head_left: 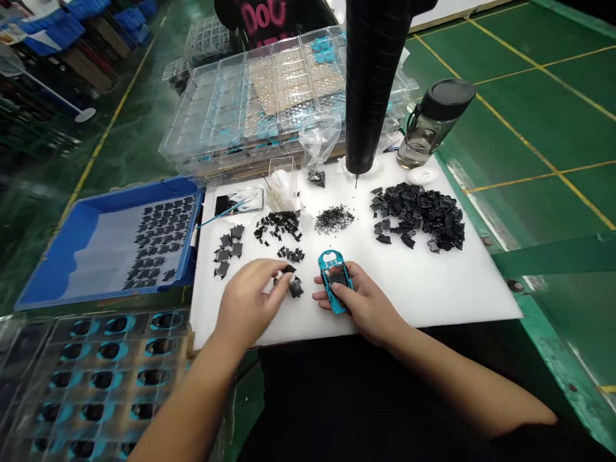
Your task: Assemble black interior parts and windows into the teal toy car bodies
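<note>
My right hand (368, 301) is closed around a teal plastic frame (330, 258) with a rounded cutout at its far end. A dark, flat piece (339, 276) lies in the frame, and my thumb presses near it. To the left, my left hand (250, 298) pinches a small black plastic part (288, 269) between thumb and fingertips, just above the white board. Close by that hand, a loose black square part (295, 288) lies on the board. Beyond both hands are a small cluster of black clips (291, 255) and a pile of tiny black screws (333, 219).
A black electric screwdriver (368, 90) hangs over the white board (409, 289). Black parts (423, 215) are heaped at right, near a water bottle (436, 122). A blue tray (81, 256) stands left; clear compartment trays (216, 96) are stacked behind. Another tray (129, 359) holds teal assemblies.
</note>
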`<state>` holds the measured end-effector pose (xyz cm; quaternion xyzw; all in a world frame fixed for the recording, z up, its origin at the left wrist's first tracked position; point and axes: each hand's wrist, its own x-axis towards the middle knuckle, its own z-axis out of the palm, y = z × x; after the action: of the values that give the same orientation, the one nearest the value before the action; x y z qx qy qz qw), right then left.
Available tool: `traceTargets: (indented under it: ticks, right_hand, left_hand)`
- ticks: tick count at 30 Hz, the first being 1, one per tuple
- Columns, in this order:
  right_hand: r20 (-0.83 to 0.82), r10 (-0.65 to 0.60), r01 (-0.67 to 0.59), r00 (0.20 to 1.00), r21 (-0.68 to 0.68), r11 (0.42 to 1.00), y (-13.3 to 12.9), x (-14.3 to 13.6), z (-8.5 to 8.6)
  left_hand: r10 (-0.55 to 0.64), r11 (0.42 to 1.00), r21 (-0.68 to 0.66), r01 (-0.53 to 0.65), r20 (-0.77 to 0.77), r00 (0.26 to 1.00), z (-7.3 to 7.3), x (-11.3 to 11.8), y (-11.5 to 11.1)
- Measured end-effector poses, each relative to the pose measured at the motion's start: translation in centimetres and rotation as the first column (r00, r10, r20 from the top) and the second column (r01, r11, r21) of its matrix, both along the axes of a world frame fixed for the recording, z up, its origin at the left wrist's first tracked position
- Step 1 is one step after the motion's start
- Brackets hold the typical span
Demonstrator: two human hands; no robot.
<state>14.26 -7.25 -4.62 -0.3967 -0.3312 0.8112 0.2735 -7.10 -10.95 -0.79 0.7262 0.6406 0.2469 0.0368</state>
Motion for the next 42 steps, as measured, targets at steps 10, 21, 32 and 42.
traceTargets:
  ticks: [10,21,32,42]
  right_hand:
    - [0.204,0.053,-0.126,0.978,0.365,0.923,-0.8,-1.1,1.4]
    - [0.148,0.103,-0.145,0.984,0.305,0.941,-1.6,-0.9,0.7]
    - [-0.037,0.130,-0.126,0.991,0.086,0.988,-1.9,-0.5,0.5]
    - [-0.003,0.070,-0.070,0.998,-0.044,0.997,-0.6,-0.5,1.4]
  left_hand:
    - [-0.061,0.973,0.206,0.099,-0.186,0.981,-0.9,4.8,0.6]
    - [-0.066,0.988,0.123,0.089,-0.180,0.982,-0.1,4.6,0.8]
    - [0.167,0.890,-0.447,0.094,0.510,0.843,-0.1,1.8,2.8]
    - [-0.052,0.968,-0.199,0.155,0.443,0.895,-1.1,2.7,0.9]
